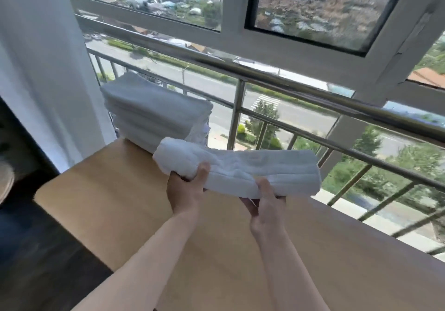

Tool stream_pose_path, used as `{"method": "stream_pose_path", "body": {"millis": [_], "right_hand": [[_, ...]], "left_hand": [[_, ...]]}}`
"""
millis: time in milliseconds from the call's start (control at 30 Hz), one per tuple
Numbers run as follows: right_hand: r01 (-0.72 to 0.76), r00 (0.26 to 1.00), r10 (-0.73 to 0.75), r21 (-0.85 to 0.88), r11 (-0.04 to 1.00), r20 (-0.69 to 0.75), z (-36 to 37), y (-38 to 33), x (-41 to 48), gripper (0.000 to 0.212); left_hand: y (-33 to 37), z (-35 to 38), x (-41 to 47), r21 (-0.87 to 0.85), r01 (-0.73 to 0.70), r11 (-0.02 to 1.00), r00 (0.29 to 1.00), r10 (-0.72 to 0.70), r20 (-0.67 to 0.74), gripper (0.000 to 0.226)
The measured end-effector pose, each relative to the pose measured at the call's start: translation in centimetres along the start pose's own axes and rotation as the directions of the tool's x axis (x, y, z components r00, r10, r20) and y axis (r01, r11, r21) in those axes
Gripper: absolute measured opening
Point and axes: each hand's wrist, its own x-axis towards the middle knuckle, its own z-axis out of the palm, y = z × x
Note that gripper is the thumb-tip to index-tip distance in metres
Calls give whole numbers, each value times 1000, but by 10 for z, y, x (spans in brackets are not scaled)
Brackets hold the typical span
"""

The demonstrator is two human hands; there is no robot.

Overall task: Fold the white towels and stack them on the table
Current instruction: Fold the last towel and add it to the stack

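Left grip [186, 188] pinches the towel [240, 167] near its left end, right grip [265, 204] at mid-edge, above the table [115, 190], long axis left-right. The stack [151, 111] sits just beyond its left end, nearest the left grip.

A towel stack [154, 111] sits on the table's [115, 190] far-left corner, behind the held towel [238, 168].

Your held towel [240, 168] covers the fingertips of your left hand [185, 190] and right hand [267, 212], plus the stack's [149, 108] base
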Motion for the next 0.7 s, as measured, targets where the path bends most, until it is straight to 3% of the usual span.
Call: {"method": "stream_pose_path", "body": {"millis": [167,300,433,533,700], "right_hand": [[40,998,-44,87,995,39,79,14,27,50],[60,996,-68,132,989,57,139,26,58,45],[55,996,-64,140,989,58,196,38,83,32],[35,999,-36,137,990,7,235,49,94,39],[28,1000,-28,162,986,-1,294,72,107,38]], "left_hand": [[45,-6,76,62,-140,988,990,139,28,28],[74,-9,147,94,-238,967,968,229,98,13],[95,-18,213,133,-250,959,964,234,124,38],[109,-27,252,166,-262,951,964,250,94,56],[133,-46,311,94,-282,955,954,269,130,48]]}}
